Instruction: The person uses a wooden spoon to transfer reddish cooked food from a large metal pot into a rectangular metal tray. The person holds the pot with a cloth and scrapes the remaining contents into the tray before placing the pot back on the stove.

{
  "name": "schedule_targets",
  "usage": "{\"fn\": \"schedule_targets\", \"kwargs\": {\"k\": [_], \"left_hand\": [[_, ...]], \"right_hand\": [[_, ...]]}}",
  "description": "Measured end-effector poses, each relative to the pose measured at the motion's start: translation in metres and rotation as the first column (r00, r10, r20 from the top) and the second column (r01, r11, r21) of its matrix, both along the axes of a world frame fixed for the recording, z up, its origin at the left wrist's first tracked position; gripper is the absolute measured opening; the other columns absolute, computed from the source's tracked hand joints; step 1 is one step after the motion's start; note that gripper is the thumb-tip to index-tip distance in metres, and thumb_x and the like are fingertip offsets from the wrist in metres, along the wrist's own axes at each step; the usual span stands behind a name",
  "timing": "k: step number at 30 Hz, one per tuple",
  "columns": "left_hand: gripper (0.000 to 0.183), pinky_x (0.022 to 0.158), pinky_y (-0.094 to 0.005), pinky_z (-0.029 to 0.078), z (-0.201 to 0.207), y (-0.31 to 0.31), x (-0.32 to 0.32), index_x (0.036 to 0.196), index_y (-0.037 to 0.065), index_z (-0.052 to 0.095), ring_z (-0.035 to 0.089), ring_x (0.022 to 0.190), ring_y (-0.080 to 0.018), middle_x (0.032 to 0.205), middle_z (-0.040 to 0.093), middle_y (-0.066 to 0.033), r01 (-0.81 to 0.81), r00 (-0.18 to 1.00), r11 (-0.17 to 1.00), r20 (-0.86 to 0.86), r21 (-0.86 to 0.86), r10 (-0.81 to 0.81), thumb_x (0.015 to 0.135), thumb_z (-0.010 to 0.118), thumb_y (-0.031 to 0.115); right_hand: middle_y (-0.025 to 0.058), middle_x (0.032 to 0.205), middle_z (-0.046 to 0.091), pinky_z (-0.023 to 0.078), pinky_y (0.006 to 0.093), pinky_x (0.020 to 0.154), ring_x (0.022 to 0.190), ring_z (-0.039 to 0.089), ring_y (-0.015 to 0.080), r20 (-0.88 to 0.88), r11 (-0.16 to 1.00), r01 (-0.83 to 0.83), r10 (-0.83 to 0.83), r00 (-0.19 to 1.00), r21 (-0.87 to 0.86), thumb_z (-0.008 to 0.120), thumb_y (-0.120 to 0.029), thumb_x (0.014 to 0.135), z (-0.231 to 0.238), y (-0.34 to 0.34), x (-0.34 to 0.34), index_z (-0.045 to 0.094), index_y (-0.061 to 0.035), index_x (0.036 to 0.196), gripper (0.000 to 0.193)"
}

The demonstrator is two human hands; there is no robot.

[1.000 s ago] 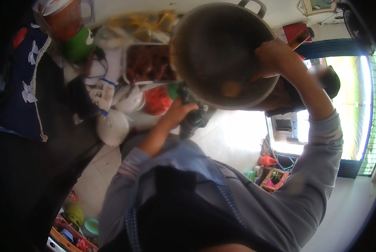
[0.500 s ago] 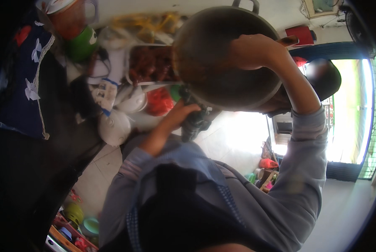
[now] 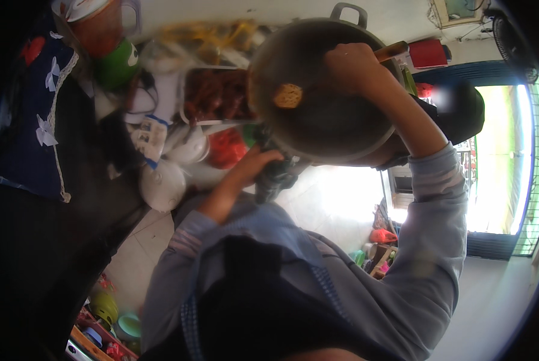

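A large dark wok (image 3: pixel 335 129) is tipped up, its inside facing me and its left rim over a tray of red-brown food (image 3: pixel 215 96). At its near side my left hand (image 3: pixel 252 168) is closed round a bunched dark cloth (image 3: pixel 275 180); the grip beneath is hidden. My right hand (image 3: pixel 354 67) is closed on a utensil with a brown wooden handle (image 3: pixel 393 52), reaching into the wok. A rough tan patch (image 3: pixel 289 95) shows inside the wok, lower left of that hand. Whether it is food or the utensil's head, I cannot tell.
Left of the tray are a white and blue packet (image 3: pixel 152 135), a white round lid (image 3: pixel 163 185) and a green container (image 3: pixel 118 65). A red plastic bag (image 3: pixel 226 147) lies nearer me. Colourful bowls (image 3: pixel 128 325) sit low left. A person in dark clothing (image 3: pixel 462 114) is beyond the wok.
My right hand and the wooden handle have shifted slightly left and up. The wok has dropped a little, and the tan patch has come into sight. My left hand has stayed nearly still.
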State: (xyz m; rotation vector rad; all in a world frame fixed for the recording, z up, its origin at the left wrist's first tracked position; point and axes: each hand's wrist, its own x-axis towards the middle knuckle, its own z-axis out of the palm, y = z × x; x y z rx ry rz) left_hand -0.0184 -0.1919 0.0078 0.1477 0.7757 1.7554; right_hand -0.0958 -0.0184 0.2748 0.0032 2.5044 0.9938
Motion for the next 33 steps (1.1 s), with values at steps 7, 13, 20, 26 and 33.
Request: {"fn": "schedule_targets", "kwargs": {"k": [7, 13, 20, 26, 33], "left_hand": [[0.045, 0.078, -0.0316, 0.054, 0.004, -0.006, -0.003, 0.124, -0.001, 0.053, 0.064, 0.091, -0.021, 0.104, 0.064, -0.0126, -0.016, 1.0, 1.0, 0.015, 0.022, 0.016, 0.085, 0.067, 0.017], [0.045, 0.076, -0.0313, 0.054, 0.0, -0.009, -0.005, 0.124, -0.002, 0.053, 0.065, 0.088, -0.0209, 0.102, 0.064, -0.0121, -0.01, 0.999, 1.0, 0.031, 0.018, 0.009, 0.085, 0.066, 0.016], [0.047, 0.079, -0.0319, 0.054, -0.003, -0.005, -0.007, 0.125, -0.001, 0.052, 0.065, 0.092, -0.0213, 0.105, 0.064, -0.0124, 0.025, 0.999, 0.999, 0.021, 0.041, -0.026, 0.084, 0.067, 0.014], [0.03, 0.069, -0.027, 0.052, 0.0, -0.008, 0.002, 0.108, 0.003, 0.062, 0.064, 0.08, -0.0138, 0.092, 0.065, -0.0045, -0.04, 0.997, 0.999, 0.059, 0.012, 0.039, 0.081, 0.068, 0.014], [0.032, 0.069, -0.0274, 0.053, 0.0, -0.006, 0.003, 0.11, 0.002, 0.061, 0.065, 0.08, -0.0143, 0.093, 0.066, -0.0059, -0.026, 0.998, 0.999, 0.052, 0.024, 0.025, 0.081, 0.068, 0.013]], "right_hand": [[0.0155, 0.088, 0.072, 0.057, 0.0435, 0.075, 0.087, 0.071, 0.031, -0.066, 0.998, -0.058, 0.057, 0.996, -0.007, 0.072, -0.035, 0.079, -0.007, 0.021, -0.003, 0.074, -0.007, 0.086, 0.029], [0.017, 0.092, 0.071, 0.056, 0.0456, 0.078, 0.091, 0.07, 0.033, -0.089, 0.995, 0.058, -0.051, 0.995, 0.078, 0.071, -0.038, 0.08, -0.001, 0.016, 0.0, 0.073, -0.0059, 0.087, 0.033], [0.0128, 0.101, 0.072, 0.057, 0.0426, 0.08, 0.098, 0.07, 0.0283, -0.087, 0.988, 0.118, -0.126, 0.988, -0.096, 0.073, -0.049, 0.078, -0.008, 0.01, 0.004, 0.074, -0.0088, 0.101, 0.046], [0.0153, 0.093, 0.071, 0.056, 0.0465, 0.08, 0.091, 0.07, 0.0342, -0.049, 0.989, 0.148, -0.149, 0.988, -0.022, 0.069, -0.037, 0.083, -0.008, 0.021, 0.013, 0.075, -0.0127, 0.096, 0.028], [0.0151, 0.094, 0.072, 0.056, 0.0464, 0.081, 0.091, 0.07, 0.0337, -0.118, 0.984, 0.125, -0.14, 0.983, -0.126, 0.069, -0.035, 0.084, -0.016, 0.026, 0.016, 0.076, -0.0137, 0.097, 0.025]]}}
